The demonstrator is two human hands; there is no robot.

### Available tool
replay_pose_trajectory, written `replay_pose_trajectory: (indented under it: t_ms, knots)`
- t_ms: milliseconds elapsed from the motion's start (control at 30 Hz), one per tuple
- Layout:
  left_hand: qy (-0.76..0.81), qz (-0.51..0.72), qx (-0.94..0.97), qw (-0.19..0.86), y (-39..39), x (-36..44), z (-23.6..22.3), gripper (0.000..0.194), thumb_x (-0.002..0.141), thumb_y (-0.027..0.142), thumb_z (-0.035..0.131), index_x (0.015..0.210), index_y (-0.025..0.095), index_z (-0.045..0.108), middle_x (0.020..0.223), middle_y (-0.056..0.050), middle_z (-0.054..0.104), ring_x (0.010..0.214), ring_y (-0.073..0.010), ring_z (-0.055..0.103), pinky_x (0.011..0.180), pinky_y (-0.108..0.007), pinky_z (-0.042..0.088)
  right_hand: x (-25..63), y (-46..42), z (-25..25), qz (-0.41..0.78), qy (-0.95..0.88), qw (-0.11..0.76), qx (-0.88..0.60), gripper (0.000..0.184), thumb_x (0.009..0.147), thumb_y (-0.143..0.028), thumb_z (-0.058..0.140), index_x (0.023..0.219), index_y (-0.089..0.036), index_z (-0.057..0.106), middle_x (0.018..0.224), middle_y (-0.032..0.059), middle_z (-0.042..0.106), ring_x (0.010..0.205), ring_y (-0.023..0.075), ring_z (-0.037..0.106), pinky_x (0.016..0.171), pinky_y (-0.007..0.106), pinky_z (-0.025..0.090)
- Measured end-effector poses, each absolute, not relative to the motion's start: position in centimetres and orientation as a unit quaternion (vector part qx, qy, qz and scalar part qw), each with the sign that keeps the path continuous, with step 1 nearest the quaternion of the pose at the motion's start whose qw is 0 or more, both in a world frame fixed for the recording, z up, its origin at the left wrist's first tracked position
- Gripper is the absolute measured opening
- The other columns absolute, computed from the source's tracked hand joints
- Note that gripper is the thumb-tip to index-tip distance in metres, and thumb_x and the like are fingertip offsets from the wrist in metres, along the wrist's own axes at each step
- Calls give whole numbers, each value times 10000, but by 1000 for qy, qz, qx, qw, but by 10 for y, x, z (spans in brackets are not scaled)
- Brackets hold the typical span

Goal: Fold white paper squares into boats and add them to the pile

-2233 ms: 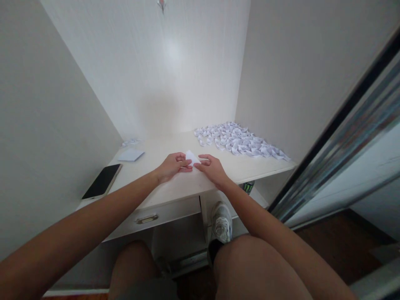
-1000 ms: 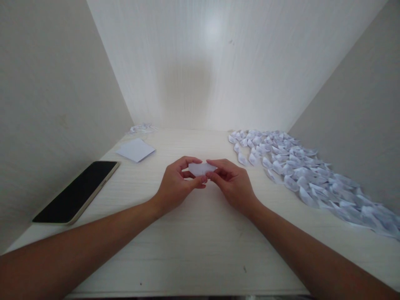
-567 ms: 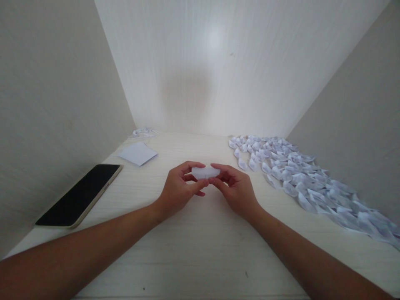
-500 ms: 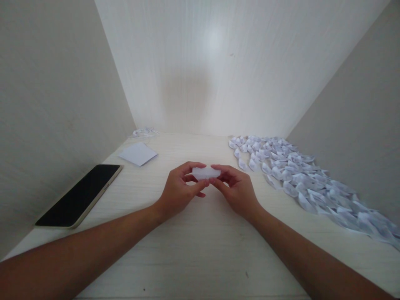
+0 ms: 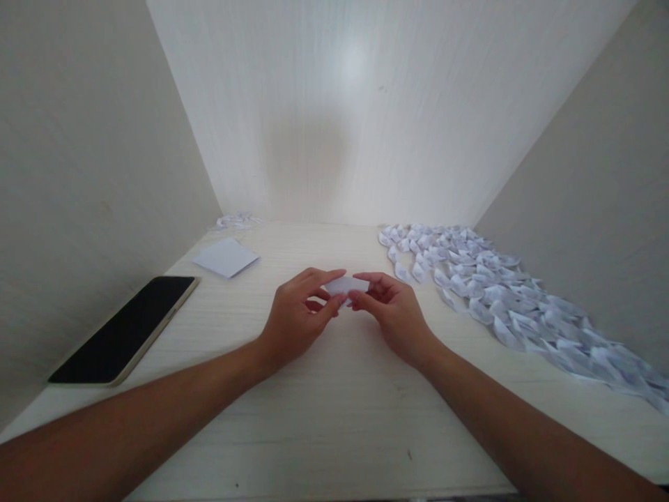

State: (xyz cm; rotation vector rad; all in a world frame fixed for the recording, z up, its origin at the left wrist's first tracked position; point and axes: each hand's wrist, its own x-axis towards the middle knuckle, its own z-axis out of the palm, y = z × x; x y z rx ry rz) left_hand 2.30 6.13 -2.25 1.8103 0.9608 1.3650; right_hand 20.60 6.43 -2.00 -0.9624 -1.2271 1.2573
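Note:
A small folded piece of white paper (image 5: 345,284) is held just above the middle of the pale wooden desk (image 5: 334,411). My left hand (image 5: 297,317) pinches its left end between thumb and fingers. My right hand (image 5: 393,314) pinches its right end the same way. Both hands are closed on the paper and their fingertips nearly meet under it. Part of the paper is hidden by my fingers.
A long heap of several small folded paper pieces (image 5: 496,289) runs along the desk's right side. A dark phone (image 5: 125,328) lies face up at the left. Beyond it sits a small stack of white paper squares (image 5: 226,256), with paper scraps (image 5: 236,220) in the back left corner. Walls enclose the desk on three sides.
The view has moved in from above my knees to close over the desk. The paper, at first pressed on the desk, is now lifted slightly and pinched by both hands, which have closed in.

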Motion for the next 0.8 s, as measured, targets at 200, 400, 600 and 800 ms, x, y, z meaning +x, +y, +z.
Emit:
replay_pose_trajectory:
  t_ms: [200, 400, 600, 800]
  knots:
    - [373, 528, 699, 306, 62, 21, -19, 196, 898, 304, 696, 1027, 176, 769, 1014, -65, 700, 810, -155, 689, 621, -253, 643, 208, 66, -18, 509, -540, 530, -411, 315, 680, -325, 873, 928, -198, 725, 766, 3, 726, 695, 148, 675, 707, 315, 544]
    - [373, 499, 543, 563, 67, 24, -16, 257, 788, 358, 812, 931, 148, 775, 836, -47, 748, 747, -158, 683, 644, -288, 644, 212, 68, -18, 522, -543, 523, -398, 210, 707, -303, 853, 855, -206, 740, 804, 5, 736, 749, 145, 659, 743, 302, 523]
    - [324, 435, 511, 667, 68, 22, -16, 229, 744, 314, 860, 882, 144, 793, 848, -52, 764, 723, -130, 678, 630, -243, 622, 211, 64, -16, 625, -486, 497, -355, 259, 688, -356, 880, 829, -201, 729, 813, -10, 702, 731, 124, 639, 719, 286, 529]
    - [312, 422, 500, 689, 71, 19, -17, 232, 689, 266, 901, 873, 167, 801, 833, -40, 778, 725, -135, 699, 623, -231, 614, 210, 63, -16, 645, -468, 494, -347, 295, 657, -353, 910, 764, -197, 683, 750, -30, 662, 691, 113, 620, 675, 269, 523]
